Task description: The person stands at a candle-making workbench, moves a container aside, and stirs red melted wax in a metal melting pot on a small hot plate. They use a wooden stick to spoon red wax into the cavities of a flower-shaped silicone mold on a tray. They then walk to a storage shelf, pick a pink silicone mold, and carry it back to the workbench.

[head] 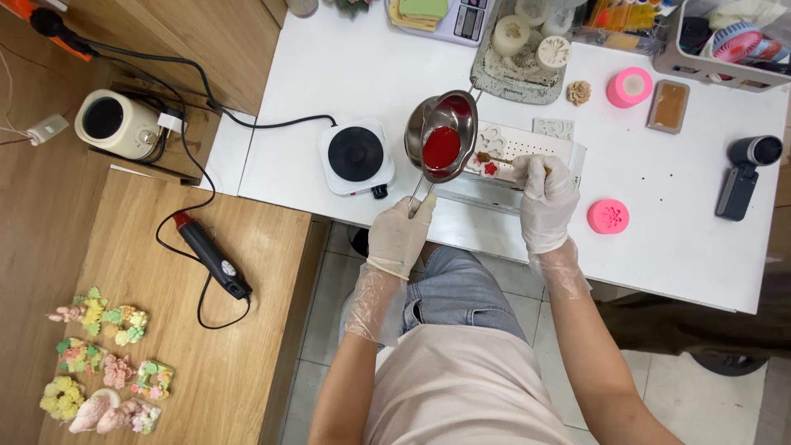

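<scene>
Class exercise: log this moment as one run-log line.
left hand: holds metal pot handle, tilted | pot: red liquid | right hand: holds small spoon over white mould

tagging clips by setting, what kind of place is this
Probably a small home craft workspace for wax or candle casting. The left hand holds a metal melting pot of red liquid by a white mould, with a small hotplate and pink silicone moulds nearby.

I'm in my home craft workshop: hot plate (356,156), silicone moulds (608,216) and finished wax flowers (103,363) crowd my desk (676,189).
</scene>
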